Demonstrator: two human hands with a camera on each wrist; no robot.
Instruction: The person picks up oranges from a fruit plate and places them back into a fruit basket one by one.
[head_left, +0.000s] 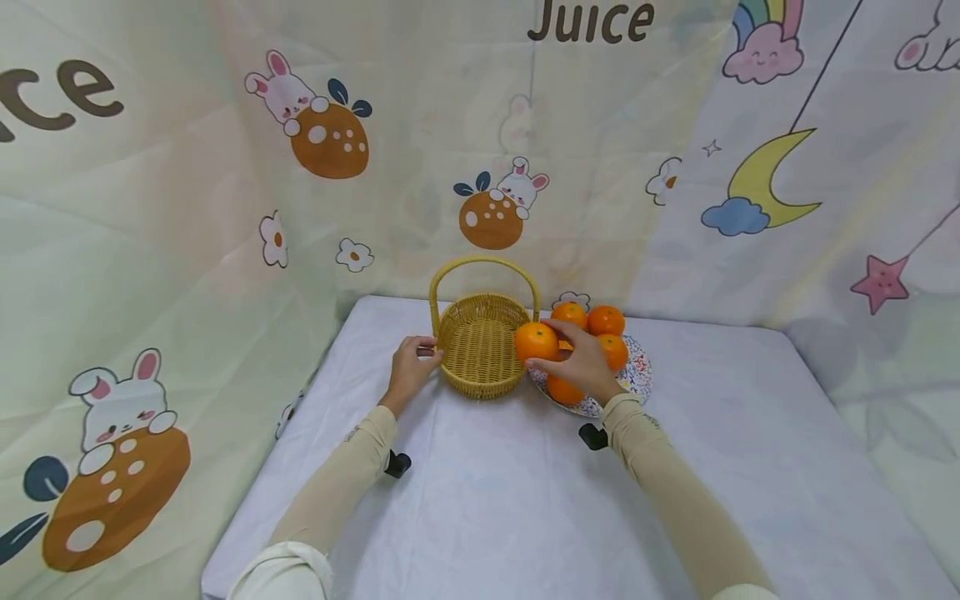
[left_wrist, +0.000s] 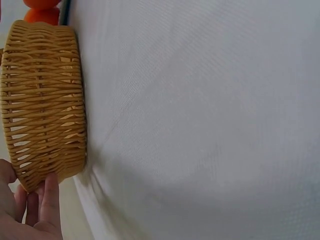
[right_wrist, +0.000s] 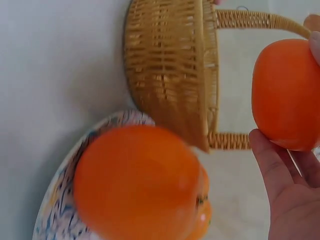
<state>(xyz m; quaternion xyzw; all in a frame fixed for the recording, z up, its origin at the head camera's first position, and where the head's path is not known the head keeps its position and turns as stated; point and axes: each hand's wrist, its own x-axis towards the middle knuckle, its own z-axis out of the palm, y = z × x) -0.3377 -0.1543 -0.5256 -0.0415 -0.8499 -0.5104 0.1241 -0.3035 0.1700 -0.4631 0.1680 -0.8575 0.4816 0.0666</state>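
A woven wicker basket (head_left: 483, 346) with a tall arched handle stands on the table, and nothing lies inside it. At its left side my left hand (head_left: 412, 367) holds the rim, thumb above and fingers against the outer wall, as the left wrist view shows by the weave (left_wrist: 45, 105). My right hand (head_left: 583, 360) grips a smooth orange (head_left: 537, 342) between thumb and fingers, raised by the basket's right rim. In the right wrist view this orange (right_wrist: 287, 95) is off the plate. More oranges (head_left: 606, 320) sit on a patterned plate (head_left: 639, 371) under and behind the right hand.
The table (head_left: 510, 517) has a white cloth, and its far edge meets a printed fabric backdrop (head_left: 420, 200). The plate stands close against the basket's right side. Black wrist devices (head_left: 593, 437) hang beneath both forearms.
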